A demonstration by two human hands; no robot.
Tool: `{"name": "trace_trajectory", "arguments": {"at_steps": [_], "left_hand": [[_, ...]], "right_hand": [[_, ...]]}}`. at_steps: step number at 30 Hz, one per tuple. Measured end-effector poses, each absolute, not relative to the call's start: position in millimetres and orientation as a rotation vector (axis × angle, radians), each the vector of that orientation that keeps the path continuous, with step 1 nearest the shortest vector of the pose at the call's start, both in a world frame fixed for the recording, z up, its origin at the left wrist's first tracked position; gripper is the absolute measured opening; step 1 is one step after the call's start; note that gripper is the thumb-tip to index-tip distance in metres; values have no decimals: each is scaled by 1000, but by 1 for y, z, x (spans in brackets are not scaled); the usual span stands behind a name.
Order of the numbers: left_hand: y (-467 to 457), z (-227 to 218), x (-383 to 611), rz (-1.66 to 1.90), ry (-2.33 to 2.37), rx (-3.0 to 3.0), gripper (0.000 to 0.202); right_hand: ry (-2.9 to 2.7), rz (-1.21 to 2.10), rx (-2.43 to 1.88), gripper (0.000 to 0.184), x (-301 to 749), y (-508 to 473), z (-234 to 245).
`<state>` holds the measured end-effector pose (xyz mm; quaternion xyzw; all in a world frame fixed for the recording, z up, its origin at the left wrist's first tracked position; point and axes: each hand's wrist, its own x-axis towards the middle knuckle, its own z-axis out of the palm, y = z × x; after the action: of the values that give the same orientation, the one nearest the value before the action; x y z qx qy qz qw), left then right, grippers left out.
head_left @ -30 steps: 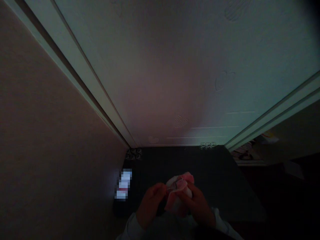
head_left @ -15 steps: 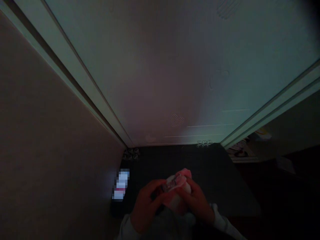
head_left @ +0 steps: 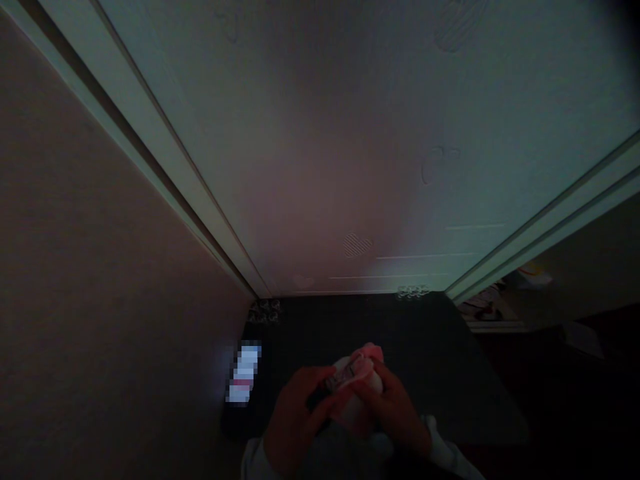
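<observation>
The scene is very dark. At the bottom centre my left hand point(head_left: 295, 420) and my right hand point(head_left: 395, 410) meet around a small pink and white thing point(head_left: 363, 380), soft-looking, with a small clear piece on its top. My right hand wraps it from the right. The fingers of my left hand pinch at its left side near the clear piece. What the thing is I cannot make out. Both hands are over a dark table point(head_left: 440, 360).
A lit phone screen point(head_left: 243, 373) lies at the table's left edge. A pale wall with faint heart shapes point(head_left: 357, 243) rises behind, and a brownish wall stands at the left. Small glinting items point(head_left: 413, 291) sit at the table's back edge. Clutter point(head_left: 487, 308) lies at the right.
My left hand has come in against the pink and white thing, and its fingers now pinch at it. The right hand keeps its hold. The view shifted slightly.
</observation>
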<state>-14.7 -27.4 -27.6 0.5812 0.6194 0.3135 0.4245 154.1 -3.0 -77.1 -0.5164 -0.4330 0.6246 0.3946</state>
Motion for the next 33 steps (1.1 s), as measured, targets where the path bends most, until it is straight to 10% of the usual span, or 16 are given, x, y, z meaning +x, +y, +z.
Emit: {"name": "trace_trajectory", "arguments": {"at_steps": [33], "left_hand": [[-24, -27, -9, 839, 1032, 1003, 51]], "right_hand": [[-1861, 818, -1100, 19, 168, -6, -55]]}}
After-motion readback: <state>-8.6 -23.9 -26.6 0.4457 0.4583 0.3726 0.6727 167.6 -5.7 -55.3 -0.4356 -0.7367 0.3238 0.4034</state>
